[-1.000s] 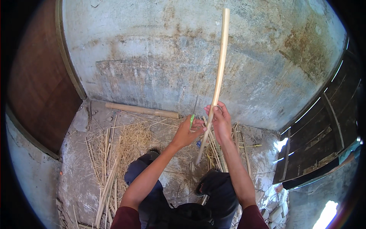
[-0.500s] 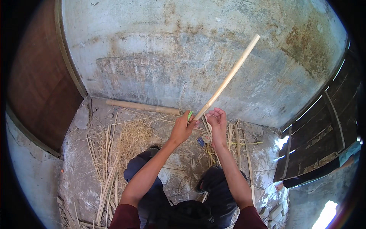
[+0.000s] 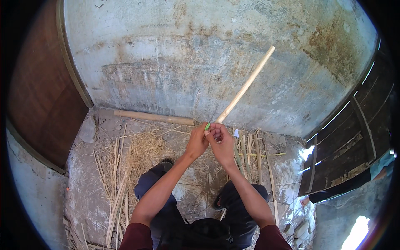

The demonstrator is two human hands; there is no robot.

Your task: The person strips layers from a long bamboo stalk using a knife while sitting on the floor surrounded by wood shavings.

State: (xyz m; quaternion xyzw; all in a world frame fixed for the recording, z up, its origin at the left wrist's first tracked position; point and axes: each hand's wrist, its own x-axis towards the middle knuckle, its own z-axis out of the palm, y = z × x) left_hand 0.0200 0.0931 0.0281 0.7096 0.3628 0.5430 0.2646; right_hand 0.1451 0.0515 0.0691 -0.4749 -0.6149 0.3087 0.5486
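A long pale bamboo stick [image 3: 246,88] slants up and to the right in front of the wall. My left hand [image 3: 197,141] is closed round its lower end, which the fingers partly hide. A small green-handled knife [image 3: 207,126], with a thin dark blade pointing up, sits where the fingers of both hands meet. My right hand [image 3: 223,146] is curled against my left, its thumb and fingers closing at the green handle. The exact grip there is partly hidden.
A thick bamboo pole [image 3: 154,117] lies along the wall's foot. Straw-like shavings [image 3: 146,150] and split bamboo strips [image 3: 118,196] cover the floor at left, with more strips [image 3: 254,152] at right. Broken bricks [image 3: 302,229] lie lower right; another person's hand [image 3: 305,201] shows at the right.
My right hand has moved left and closed in against my left hand at the green handle. The bamboo stick's upper end has dropped slightly and shifted left.
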